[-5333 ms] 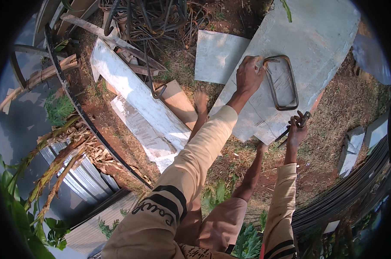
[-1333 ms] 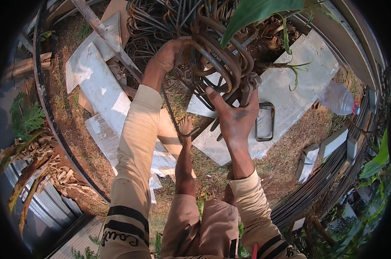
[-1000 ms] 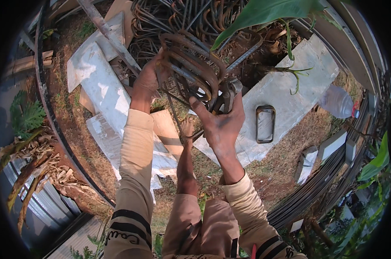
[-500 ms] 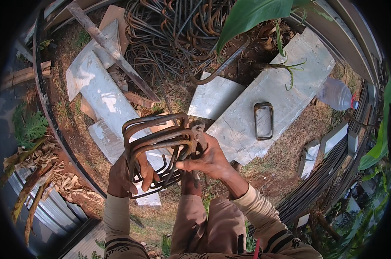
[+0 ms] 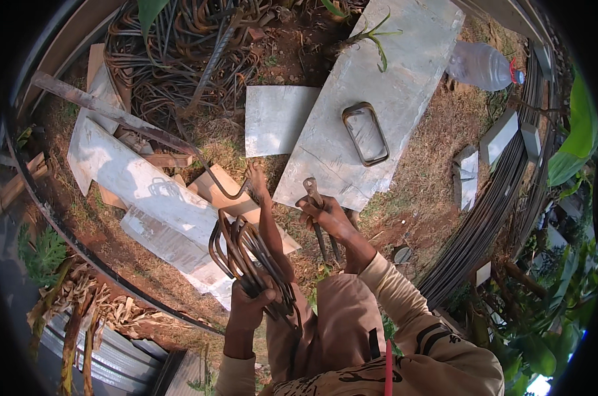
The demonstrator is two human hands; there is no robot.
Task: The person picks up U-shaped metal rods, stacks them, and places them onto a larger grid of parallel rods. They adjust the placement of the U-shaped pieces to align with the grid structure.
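Observation:
A bundle of bent steel rebar stirrups is gripped low down by my left hand, its fingers closed round the bars above my thigh. My right hand is wrapped round a pair of rusty pincers, jaws pointing away and both handles hanging below the palm. The two hands are apart. Ahead of the pincers, a rectangular stirrup, perhaps a small stack of them, lies on a long grey board.
A tangled heap of bent rebar lies at the far left. Pale boards and a wooden strip lie left of my bare foot. At the right are a large plastic bottle and a bundle of long rods.
My left hand has lowered the stirrups toward my lap, and the bundle is now tilted. My right hand has come away from it with the pincers. The view has shifted right.

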